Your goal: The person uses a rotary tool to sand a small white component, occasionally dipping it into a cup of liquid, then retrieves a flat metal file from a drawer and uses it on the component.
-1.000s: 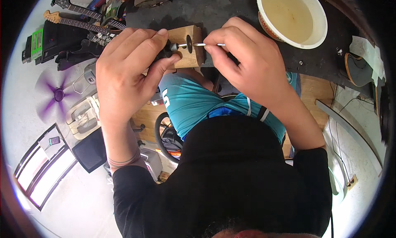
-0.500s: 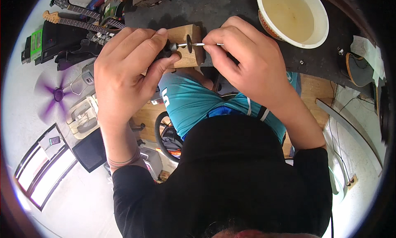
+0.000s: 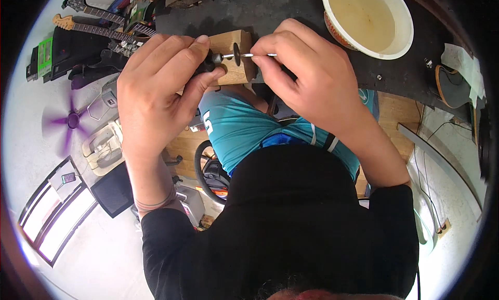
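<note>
My left hand [image 3: 156, 92] is closed on a black rotary tool [image 3: 210, 61], whose metal shaft carries a thin dark disc [image 3: 236, 54], seen nearly edge-on, facing right. In my right hand [image 3: 312, 81], thumb and index finger pinch a thin silver rod [image 3: 247, 55] held level, its left end at or very close to the disc; I cannot tell whether they touch. Below both, a pale wooden block [image 3: 231, 76] lies at the front edge of the dark worktable [image 3: 270, 9]. The tool's body is mostly hidden by my fingers.
A white bowl of cloudy yellowish liquid [image 3: 366, 16] stands at the back right, near small metal bits [image 3: 379, 77]. Two guitars [image 3: 104, 33] lie at the back left, above a purple fan [image 3: 73, 120]. My legs in teal shorts [image 3: 239, 128] are below the table edge.
Both hands, with the tool and the rod, have shifted very slightly left and up. The grips look the same.
</note>
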Motion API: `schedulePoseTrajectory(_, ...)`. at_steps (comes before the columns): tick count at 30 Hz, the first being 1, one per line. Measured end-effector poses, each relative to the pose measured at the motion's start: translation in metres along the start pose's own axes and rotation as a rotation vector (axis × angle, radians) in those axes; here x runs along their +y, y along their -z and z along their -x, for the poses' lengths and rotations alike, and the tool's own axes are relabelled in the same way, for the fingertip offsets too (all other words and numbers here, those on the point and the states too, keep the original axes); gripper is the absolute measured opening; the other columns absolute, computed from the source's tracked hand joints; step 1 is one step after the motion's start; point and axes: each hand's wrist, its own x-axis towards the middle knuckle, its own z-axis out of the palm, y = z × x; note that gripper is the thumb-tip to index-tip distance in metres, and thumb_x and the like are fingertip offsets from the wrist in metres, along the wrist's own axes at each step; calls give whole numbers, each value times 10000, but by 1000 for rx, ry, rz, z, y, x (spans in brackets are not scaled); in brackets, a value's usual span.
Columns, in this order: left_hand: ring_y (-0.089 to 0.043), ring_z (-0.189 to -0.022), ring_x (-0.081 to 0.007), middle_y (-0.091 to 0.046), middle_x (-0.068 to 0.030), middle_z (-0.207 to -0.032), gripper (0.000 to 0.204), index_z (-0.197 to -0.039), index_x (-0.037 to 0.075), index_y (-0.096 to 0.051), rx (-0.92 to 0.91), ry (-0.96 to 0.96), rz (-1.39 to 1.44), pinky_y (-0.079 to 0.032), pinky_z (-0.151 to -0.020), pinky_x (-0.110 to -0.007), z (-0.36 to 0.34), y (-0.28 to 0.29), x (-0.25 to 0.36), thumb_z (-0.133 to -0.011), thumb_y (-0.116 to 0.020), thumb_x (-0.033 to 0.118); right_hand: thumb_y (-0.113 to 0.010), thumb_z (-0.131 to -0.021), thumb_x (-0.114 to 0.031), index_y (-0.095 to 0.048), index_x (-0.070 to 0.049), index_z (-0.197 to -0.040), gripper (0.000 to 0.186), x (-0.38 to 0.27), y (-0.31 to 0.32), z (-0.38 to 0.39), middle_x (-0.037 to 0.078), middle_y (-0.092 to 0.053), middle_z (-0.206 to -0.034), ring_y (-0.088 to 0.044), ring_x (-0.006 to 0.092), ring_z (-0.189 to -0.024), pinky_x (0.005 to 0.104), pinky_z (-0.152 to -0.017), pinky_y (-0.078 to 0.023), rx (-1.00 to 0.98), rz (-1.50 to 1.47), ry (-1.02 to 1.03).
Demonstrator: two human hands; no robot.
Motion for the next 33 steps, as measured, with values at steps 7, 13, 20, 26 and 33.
schedulePoseTrajectory(7, -754, -922, -346, -819, -160, -1054, 485, -1192, -45, -846, 0, 2, -3, -613, -832, -424, 0, -1, 0, -768, -1026, 106, -837, -1026, -178, -739, -110, -1066, 125, 0, -2, 0, 74, -678, -998, -755, 316, -818, 440, -712, -609, 13, -7, 1)
schedulePoseTrajectory(13, -759, -925, -345, -824, -158, -1061, 474, -1180, -43, -845, -13, 26, -13, -618, -838, -420, 1, 1, 2, -771, -1025, 113, -844, -1013, -165, -742, -112, -1075, 130, 0, -1, 1, 69, -679, -993, -752, 311, -818, 435, -710, -606, 24, -12, 8)
schedulePoseTrajectory(20, -774, -945, -345, -829, -158, -1077, 442, -1165, -39, -841, -19, 45, -13, -618, -834, -423, 0, -1, 2, -785, -1014, 109, -855, -997, -125, -739, -104, -1064, 136, 2, 5, 7, 74, -678, -990, -749, 315, -836, 437, -710, -599, 53, -49, -25)
schedulePoseTrajectory(26, -760, -929, -380, -795, -168, -1036, 409, -1162, -36, -833, 6, 58, 29, -612, -814, -434, -1, 2, 1, -824, -993, 129, -853, -998, -114, -736, -100, -1109, 162, -25, 22, 10, 85, -677, -1001, -755, 333, -854, 453, -719, -600, 10, -69, -72)
schedulePoseTrajectory(33, -737, -961, -353, -765, -103, -1030, 404, -1176, 31, -804, 63, 79, 48, -586, -832, -482, 10, -3, -2, -872, -953, 251, -801, -1021, -60, -768, -62, -1199, 180, -46, 110, -28, 133, -696, -1039, -737, 379, -939, 488, -817, -592, 127, 156, 168)
